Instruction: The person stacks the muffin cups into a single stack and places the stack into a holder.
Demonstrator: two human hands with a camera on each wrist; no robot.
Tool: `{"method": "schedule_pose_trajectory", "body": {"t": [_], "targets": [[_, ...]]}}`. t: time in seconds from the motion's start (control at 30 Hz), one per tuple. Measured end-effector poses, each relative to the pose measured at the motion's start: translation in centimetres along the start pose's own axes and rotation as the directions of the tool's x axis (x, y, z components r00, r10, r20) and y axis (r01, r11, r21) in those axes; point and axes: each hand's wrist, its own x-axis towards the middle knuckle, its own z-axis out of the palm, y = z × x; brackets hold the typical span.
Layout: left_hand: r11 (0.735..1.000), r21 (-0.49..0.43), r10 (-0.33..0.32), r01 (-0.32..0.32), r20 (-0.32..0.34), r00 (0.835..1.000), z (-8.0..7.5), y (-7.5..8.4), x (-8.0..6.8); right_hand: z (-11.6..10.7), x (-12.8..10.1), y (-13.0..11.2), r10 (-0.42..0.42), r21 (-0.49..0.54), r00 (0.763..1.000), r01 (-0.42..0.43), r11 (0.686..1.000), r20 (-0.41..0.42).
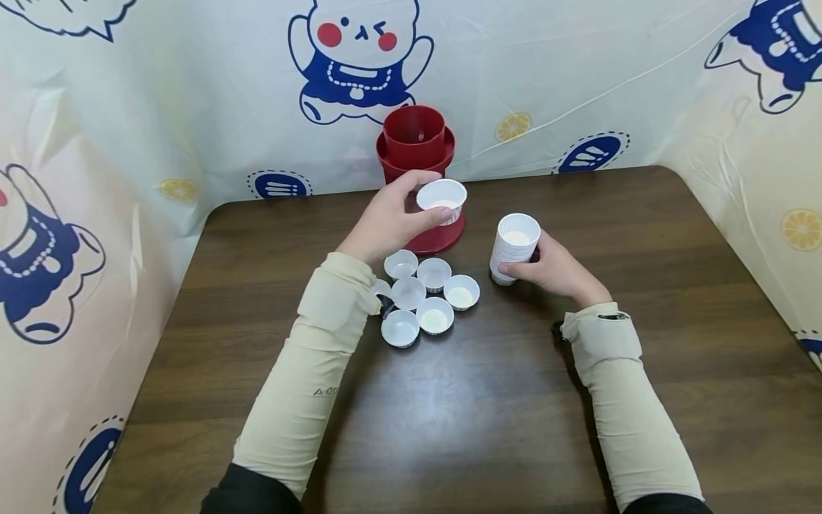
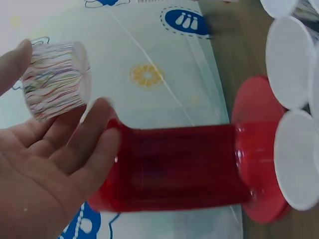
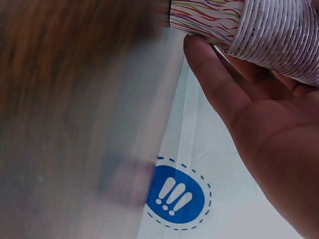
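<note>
Now the left hand [image 1: 385, 221] pinches a single white paper cup [image 1: 442, 200] upright, just before the red plastic dispenser [image 1: 417, 153]; the right hand [image 1: 552, 271] grips the tall stack of cups [image 1: 514, 248] standing on the desk [image 1: 514, 400] just right of it.

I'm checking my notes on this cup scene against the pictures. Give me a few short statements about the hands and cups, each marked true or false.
1. The left hand holds a single cup. True.
2. The right hand lies flat on the table. False: it grips a stack of cups standing on the table.
3. Several loose cups sit open side up near the left forearm. True.
4. The red holder lies on its side. False: it stands upright at the back of the table.
</note>
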Motion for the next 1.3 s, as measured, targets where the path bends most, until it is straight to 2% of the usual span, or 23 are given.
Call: {"method": "schedule_pose_trajectory", "body": {"t": [0.2, 0.3, 0.53, 0.97, 1.1, 1.3], "targets": [[0.996, 0.022, 0.084, -0.085, 0.045, 0.995, 1.5, 0.6, 1.8, 0.0, 0.0, 0.0, -0.002, 0.002, 1.000, 0.002, 1.000, -0.002], [0.994, 0.007, 0.106, -0.107, 0.065, 0.992, 2.2, 0.8, 2.5, 0.0, 0.0, 0.0, 0.003, 0.016, 1.000, -0.003, 1.000, 0.003], [0.994, 0.064, 0.085, -0.094, 0.131, 0.988, 3.3, 1.0, 3.2, 0.1, 0.1, -0.4, 0.006, 0.026, 1.000, -0.006, 1.000, 0.015], [0.996, 0.032, 0.076, -0.086, 0.241, 0.968, 4.5, 0.9, 3.5, 0.0, -0.1, -0.2, -0.002, 0.015, 1.000, 0.002, 1.000, 0.019], [0.994, 0.031, 0.096, -0.108, 0.254, 0.962, 5.0, 0.8, 3.6, 0.0, -0.1, -0.1, -0.005, 0.013, 1.000, 0.005, 1.000, 0.014], [0.993, 0.050, 0.092, -0.108, 0.247, 0.965, 5.4, 0.4, 3.8, 0.0, -0.1, -0.3, -0.001, 0.020, 1.000, 0.000, 1.000, 0.020]]}}
